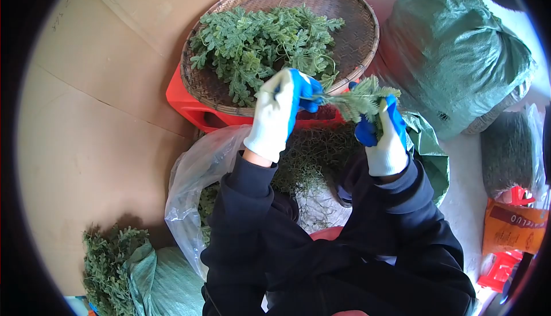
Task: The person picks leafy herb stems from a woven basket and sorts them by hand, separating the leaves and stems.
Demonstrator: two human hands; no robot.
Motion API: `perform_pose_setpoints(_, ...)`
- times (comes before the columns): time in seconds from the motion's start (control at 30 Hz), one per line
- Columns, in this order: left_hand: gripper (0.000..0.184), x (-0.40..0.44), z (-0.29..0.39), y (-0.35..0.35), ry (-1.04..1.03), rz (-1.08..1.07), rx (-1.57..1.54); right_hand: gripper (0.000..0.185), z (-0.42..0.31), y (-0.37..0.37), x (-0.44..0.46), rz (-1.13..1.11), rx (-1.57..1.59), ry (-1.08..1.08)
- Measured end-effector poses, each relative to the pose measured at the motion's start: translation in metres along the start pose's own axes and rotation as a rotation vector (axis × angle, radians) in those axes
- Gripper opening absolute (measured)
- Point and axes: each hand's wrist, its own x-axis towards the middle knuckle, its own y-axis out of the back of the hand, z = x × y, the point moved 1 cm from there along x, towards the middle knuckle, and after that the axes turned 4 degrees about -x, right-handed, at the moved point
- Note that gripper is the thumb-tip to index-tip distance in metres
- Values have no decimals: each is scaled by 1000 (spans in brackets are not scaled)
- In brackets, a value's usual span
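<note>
We have part of the greenery gathered and part of it elsewhere: a loose heap of leafy sprigs [258,43] lies on the round woven tray [359,37], covering it from the left edge past the middle, while the right side shows bare weave. One feathery sprig [363,99] is in our hands, held just off the tray's near edge, apart from the heap. Our left hand [274,112] has its fingers curled together, pinching the thin stem end; our right hand [391,141] has thumb and fingers closed around the leafy end, though the leaves partly hide the contact and we cannot tell how firm it is. Both hands wear white gloves with blue palms. A good deal of greenery lies off the tray. As for containers, the tray rests on a red plastic support [195,101]. Below its near edge, a clear plastic bag [192,169] stands open with green foliage inside, and thin, tangled stems [313,152] lie beside it, between our legs and the tray. At our lower left, a bushy bundle [106,267] pokes out beside a green woven sack [169,284]; we cannot tell whether it sits within the mouth. Beyond the tray's right edge bulges a large green sack [459,57], its contents hidden, and near our right wrist lies a crumpled green sheet or bag [429,146].
</note>
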Motion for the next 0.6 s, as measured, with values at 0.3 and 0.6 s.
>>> perform_pose_setpoints(0.3,35,13,-11,3,77,454,-309,15,-6,-6,-15,-219,961,-433)
perform_pose_setpoints(0.6,35,1,-2,154,-295,850,123,30,7,21,-30,-319,996,-56)
